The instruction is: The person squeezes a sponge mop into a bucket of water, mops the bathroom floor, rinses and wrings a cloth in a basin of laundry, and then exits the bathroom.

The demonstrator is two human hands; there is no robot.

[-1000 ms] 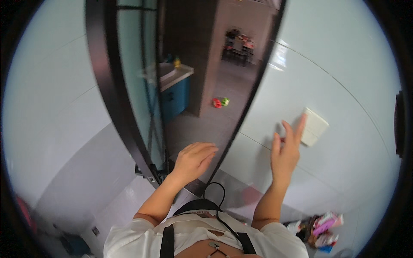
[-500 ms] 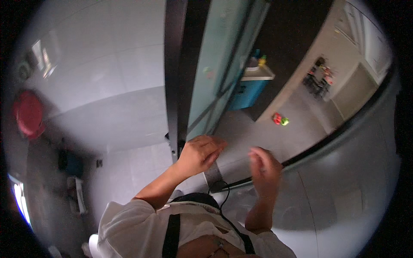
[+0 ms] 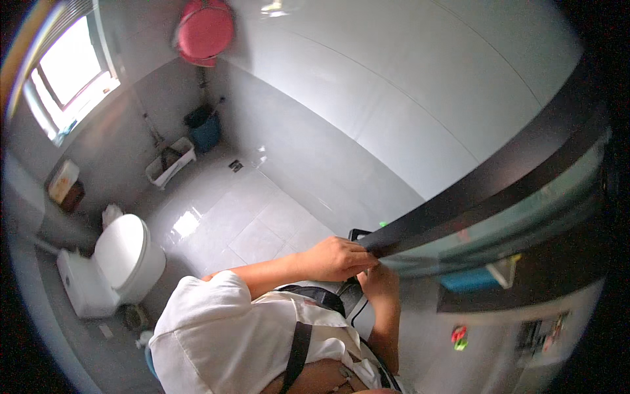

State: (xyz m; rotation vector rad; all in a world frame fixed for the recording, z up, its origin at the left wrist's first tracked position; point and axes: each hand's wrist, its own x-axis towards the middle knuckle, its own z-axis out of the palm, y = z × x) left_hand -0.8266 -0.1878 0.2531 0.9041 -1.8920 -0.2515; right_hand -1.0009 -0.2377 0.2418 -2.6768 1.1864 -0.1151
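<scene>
My left hand (image 3: 338, 258) is closed, its fingers curled and pressed together at the near end of the dark door frame (image 3: 420, 226). My right hand (image 3: 380, 282) meets it there from the right, with its fingers mostly hidden. What the fingers hold, if anything, does not show. Just beyond the left knuckles, a black thing with a looped edge (image 3: 358, 234) sticks up beside the frame, its kind unclear. A glass door panel (image 3: 420, 262) runs along the frame, smeared by motion.
A white toilet (image 3: 125, 253) stands at the left under a bright window (image 3: 72, 72). A blue bucket (image 3: 205, 133) and a white tub (image 3: 172, 163) sit in the far corner, below a red basin (image 3: 206, 29) on the wall. Red and green items (image 3: 459, 337) lie beyond the doorway.
The view has swung left into the bathroom. My hands, apart in the air before, have come together near the door frame.
</scene>
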